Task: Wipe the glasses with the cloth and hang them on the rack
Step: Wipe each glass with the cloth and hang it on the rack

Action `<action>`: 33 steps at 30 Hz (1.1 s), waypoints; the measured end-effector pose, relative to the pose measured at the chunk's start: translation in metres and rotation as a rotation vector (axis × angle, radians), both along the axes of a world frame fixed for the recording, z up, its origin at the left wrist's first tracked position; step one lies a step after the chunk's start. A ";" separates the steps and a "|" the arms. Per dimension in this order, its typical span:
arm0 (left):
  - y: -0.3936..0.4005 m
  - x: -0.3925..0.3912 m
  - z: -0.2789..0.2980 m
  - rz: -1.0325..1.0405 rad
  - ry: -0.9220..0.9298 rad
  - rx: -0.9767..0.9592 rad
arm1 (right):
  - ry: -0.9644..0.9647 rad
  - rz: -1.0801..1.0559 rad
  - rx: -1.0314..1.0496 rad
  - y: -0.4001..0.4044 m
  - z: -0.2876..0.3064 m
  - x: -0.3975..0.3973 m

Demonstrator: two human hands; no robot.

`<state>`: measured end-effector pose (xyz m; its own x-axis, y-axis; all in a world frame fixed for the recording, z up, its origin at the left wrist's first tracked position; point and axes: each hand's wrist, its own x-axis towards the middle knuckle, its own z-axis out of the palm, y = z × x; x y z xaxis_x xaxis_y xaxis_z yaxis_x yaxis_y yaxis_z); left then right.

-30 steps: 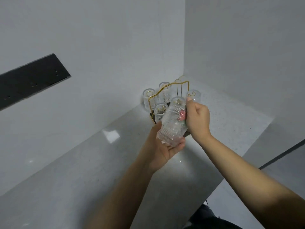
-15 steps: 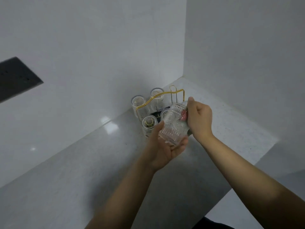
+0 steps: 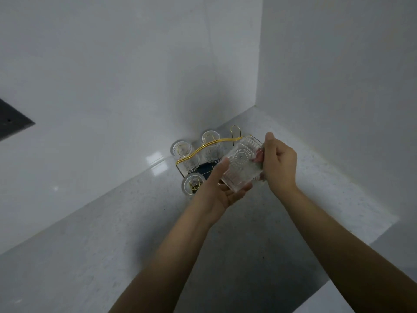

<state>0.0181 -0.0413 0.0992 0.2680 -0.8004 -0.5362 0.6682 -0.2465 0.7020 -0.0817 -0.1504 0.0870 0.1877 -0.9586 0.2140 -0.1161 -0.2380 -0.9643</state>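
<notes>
We are taking the gold wire rack (image 3: 204,147) in the counter's far corner as our landmark. Far to its left, a dark panel (image 3: 12,123) is showing on the wall. On the rack's left end we are seeing an upturned ribbed glass (image 3: 185,157), and behind the rack's curved top wire another upturned glass (image 3: 211,146) is sitting. At the rack's near left corner a third upturned glass (image 3: 192,184) is standing with its base facing us.

Just in front of the rack, our left hand (image 3: 222,193) is cupping the lower end of the patterned glass (image 3: 242,164), thumb lying up along its left side and fingers curling beneath it. This glass is being held tilted in the air over the rack's right half, its upper end overlapping the rack's right end in our view and its embossed round pattern facing us.

To the right of the rack, our right hand (image 3: 278,161) is closing on the glass's right side, thumb stretching up by the rim and fingers curling round something reddish, which we are taking for the cloth (image 3: 259,155), pressed against the glass. Most of it is hidden, so we cannot tell its shape.

The rack is standing on the pale speckled counter (image 3: 94,240), which is running out from the corner toward us.
</notes>
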 end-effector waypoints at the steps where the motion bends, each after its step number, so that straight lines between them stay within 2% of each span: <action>1: -0.006 0.002 -0.001 -0.017 -0.026 0.007 | 0.007 0.002 -0.026 -0.005 0.000 -0.002; 5: -0.029 0.011 -0.001 -0.030 -0.245 0.018 | 0.018 -0.045 -0.038 -0.024 -0.007 -0.004; 10: -0.061 0.036 0.005 0.029 -0.648 0.092 | -0.022 -0.180 0.165 -0.054 -0.015 -0.008; 13: -0.087 0.052 0.018 0.020 -0.818 0.053 | -0.020 -0.180 0.242 -0.060 -0.014 -0.008; 17: -0.125 0.065 0.020 -0.005 -1.217 0.109 | -0.028 -0.178 0.336 -0.063 -0.013 -0.005; 19: -0.140 0.067 0.016 -0.052 -1.355 0.133 | -0.027 -0.167 0.376 -0.063 -0.015 -0.004; 27: -0.188 0.076 0.001 -0.353 -1.683 0.334 | -0.019 -0.143 0.396 -0.072 -0.026 -0.002; 33: -0.197 0.078 -0.029 -0.534 -1.717 0.474 | -0.026 -0.141 0.434 -0.075 -0.039 0.002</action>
